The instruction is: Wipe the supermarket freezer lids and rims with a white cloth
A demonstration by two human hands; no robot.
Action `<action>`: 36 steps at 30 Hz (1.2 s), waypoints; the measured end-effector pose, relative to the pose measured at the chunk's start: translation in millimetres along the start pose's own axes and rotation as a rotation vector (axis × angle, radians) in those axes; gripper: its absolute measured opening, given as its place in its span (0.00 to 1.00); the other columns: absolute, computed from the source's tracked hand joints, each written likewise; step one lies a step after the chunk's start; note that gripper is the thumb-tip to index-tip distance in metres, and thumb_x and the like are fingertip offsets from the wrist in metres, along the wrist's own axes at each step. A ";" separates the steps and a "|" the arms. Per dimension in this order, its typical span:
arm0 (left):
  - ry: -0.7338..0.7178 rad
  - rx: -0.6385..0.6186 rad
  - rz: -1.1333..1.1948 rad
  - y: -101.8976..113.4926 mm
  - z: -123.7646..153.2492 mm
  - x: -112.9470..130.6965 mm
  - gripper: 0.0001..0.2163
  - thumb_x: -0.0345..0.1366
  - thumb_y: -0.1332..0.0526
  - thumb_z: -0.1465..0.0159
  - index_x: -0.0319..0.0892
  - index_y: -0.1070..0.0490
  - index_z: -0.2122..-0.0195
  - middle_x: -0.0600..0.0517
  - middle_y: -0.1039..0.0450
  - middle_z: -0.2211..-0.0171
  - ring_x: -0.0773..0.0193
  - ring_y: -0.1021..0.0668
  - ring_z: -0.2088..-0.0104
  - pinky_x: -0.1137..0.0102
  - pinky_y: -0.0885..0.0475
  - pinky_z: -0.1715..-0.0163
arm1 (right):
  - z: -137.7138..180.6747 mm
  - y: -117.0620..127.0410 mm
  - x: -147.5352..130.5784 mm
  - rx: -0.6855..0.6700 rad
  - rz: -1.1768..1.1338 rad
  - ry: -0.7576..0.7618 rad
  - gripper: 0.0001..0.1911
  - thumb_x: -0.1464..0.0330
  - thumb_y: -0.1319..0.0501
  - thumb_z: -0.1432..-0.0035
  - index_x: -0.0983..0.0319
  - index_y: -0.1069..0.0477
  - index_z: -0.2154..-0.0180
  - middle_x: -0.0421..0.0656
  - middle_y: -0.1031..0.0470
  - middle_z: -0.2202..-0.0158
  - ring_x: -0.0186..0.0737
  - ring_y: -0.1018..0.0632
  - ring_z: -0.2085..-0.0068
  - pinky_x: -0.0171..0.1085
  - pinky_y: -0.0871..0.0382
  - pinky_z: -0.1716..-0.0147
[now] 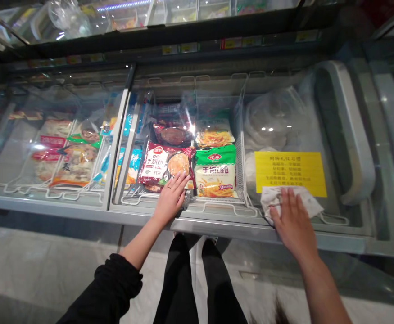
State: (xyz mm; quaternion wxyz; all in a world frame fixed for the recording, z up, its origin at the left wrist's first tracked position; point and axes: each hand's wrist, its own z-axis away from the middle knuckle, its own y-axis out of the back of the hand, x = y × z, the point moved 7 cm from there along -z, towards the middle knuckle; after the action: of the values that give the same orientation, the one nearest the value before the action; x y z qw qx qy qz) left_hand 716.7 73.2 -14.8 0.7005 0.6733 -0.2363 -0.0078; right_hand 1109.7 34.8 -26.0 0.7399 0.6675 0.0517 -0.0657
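My left hand (170,198) lies flat with fingers stretched out on the glass lid (183,112) of a chest freezer, over a red frozen-food pack (159,164). My right hand (293,220) presses flat, fingers apart, on a white cloth (306,200) on the glass further right, just below a yellow notice sticker (289,171). A green pack of frozen fries (216,173) lies under the glass between my two hands.
Wire baskets under the lid hold more frozen packs, with another glass section (48,144) to the left. White bagged goods (271,121) sit at the right. The freezer's grey rounded end (348,135) curves at far right. My legs stand against the front edge (217,227).
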 end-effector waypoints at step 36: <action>0.057 -0.060 0.007 1.8 -0.6 4.3 0.31 0.26 0.49 0.28 0.45 0.45 0.24 0.49 0.43 0.24 0.59 0.42 0.24 0.57 0.41 0.26 | -27.4 -8.1 -31.7 0.037 -0.143 -0.176 0.43 0.53 0.59 0.26 0.78 0.60 0.24 0.72 0.55 0.23 0.75 0.52 0.23 0.76 0.49 0.32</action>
State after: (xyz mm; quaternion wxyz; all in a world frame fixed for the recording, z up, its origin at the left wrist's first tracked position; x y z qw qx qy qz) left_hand 720.2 72.5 -11.6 0.7268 0.6512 -0.2185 0.0069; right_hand 1077.4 62.1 -31.6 0.7226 0.6673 0.0327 -0.1775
